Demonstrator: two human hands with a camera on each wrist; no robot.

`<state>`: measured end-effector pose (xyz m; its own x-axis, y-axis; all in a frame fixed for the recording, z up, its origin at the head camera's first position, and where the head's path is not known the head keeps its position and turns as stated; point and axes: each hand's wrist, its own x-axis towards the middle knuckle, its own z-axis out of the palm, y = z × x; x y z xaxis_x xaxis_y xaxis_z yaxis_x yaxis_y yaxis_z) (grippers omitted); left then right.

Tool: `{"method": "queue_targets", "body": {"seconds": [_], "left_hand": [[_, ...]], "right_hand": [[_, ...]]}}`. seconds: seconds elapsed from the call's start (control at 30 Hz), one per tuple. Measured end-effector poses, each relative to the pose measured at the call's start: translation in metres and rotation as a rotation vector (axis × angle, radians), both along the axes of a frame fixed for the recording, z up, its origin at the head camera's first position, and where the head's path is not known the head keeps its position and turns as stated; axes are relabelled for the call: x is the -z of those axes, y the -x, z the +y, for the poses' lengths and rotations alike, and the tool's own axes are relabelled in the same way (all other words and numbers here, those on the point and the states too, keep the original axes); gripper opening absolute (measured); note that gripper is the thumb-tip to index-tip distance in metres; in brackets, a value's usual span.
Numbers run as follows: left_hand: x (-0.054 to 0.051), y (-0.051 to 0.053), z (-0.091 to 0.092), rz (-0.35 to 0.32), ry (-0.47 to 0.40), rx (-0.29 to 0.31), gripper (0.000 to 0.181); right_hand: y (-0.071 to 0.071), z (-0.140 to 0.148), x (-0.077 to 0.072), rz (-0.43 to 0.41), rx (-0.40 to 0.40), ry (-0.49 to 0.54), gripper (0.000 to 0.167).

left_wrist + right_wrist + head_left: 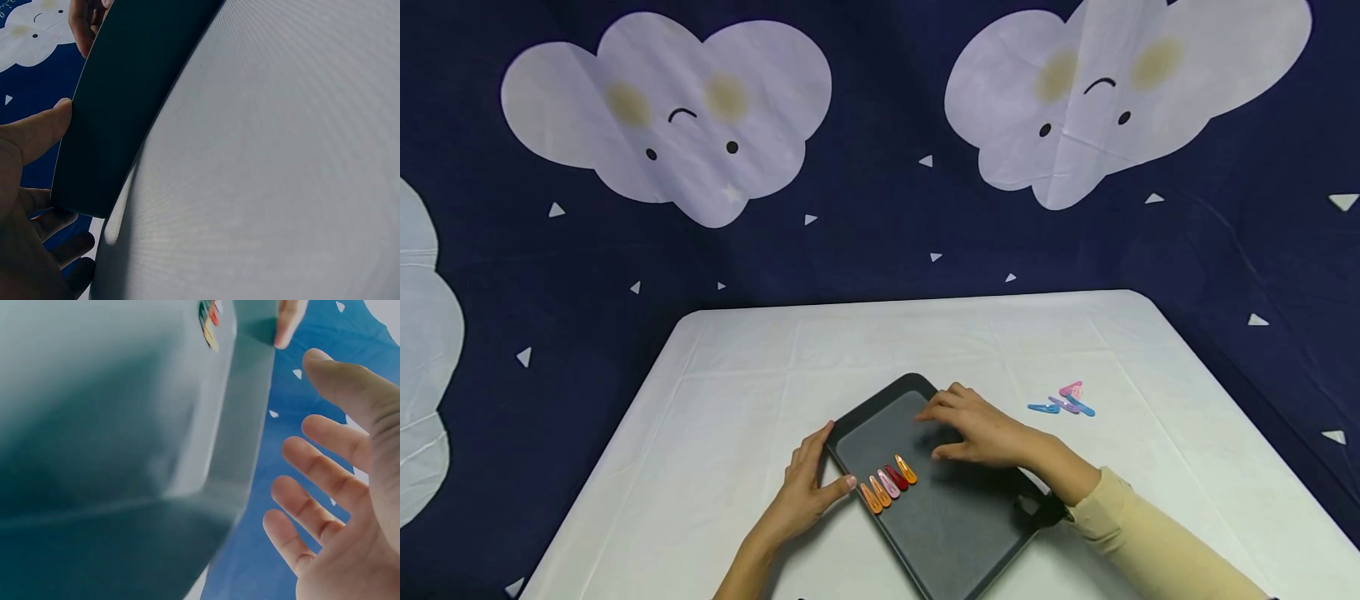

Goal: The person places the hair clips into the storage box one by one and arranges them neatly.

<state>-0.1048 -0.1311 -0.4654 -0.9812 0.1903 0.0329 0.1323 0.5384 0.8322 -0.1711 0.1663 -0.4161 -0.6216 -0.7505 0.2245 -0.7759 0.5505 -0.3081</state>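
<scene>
Hovering over the far part of the dark tray point(955, 533) with the right hand point(977, 425), loosely open, with fingers a little bent, thumb apart and no clip visible in its grasp. Touching the tray's left corner with the left hand point(807, 490), also open, with thumb at the rim and fingers reaching loosely round the outside, perhaps to steady it, without hold of any clip. Having the row of five hair clips point(889, 484) to the near left of the right hand, on the tray floor close to the left rim, just beside the left thumb and so nearer to the left hand. Pointing far left to near right along each clip's long axis, about parallel with the tray's long side, but near left to far right along the row as a whole. Leaving a cluster of loose clips point(1064, 406), blue, purple and pink, off the tray on the white tabletop point(737, 358), to the right of the right hand and nearer to it than to the left, with long axes at mixed angles.
</scene>
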Motion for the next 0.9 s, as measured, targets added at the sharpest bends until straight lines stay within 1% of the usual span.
{"method": "queue_targets", "body": {"seconds": [0.07, 0.23, 0.3, 0.47, 0.57, 0.77, 0.9], "left_hand": [[0.000, 0.000, 0.000, 0.000, -0.001, 0.000, 0.087], [0.000, 0.001, 0.000, 0.000, 0.001, -0.001, 0.087], [0.000, 0.001, 0.000, -0.001, 0.003, -0.001, 0.087], [-0.001, 0.001, 0.000, -0.001, 0.005, 0.000, 0.087], [-0.001, 0.001, 0.000, 0.002, 0.005, 0.001, 0.087], [0.000, 0.001, 0.000, 0.002, 0.006, 0.000, 0.087], [0.000, 0.001, -0.001, 0.001, 0.007, 0.002, 0.087]], "right_hand": [[0.001, 0.005, -0.003, 0.013, 0.013, 0.013, 0.049], [0.005, 0.019, -0.010, 0.084, 0.039, 0.066, 0.049], [0.006, 0.024, -0.013, 0.099, 0.053, 0.089, 0.049], [0.008, 0.039, -0.016, 0.087, 0.116, 0.105, 0.049], [0.008, 0.048, -0.015, 0.086, 0.141, 0.119, 0.049], [0.011, 0.066, -0.014, 0.117, 0.173, 0.169, 0.048], [0.010, 0.079, -0.011, 0.118, 0.214, 0.163, 0.047]]}}
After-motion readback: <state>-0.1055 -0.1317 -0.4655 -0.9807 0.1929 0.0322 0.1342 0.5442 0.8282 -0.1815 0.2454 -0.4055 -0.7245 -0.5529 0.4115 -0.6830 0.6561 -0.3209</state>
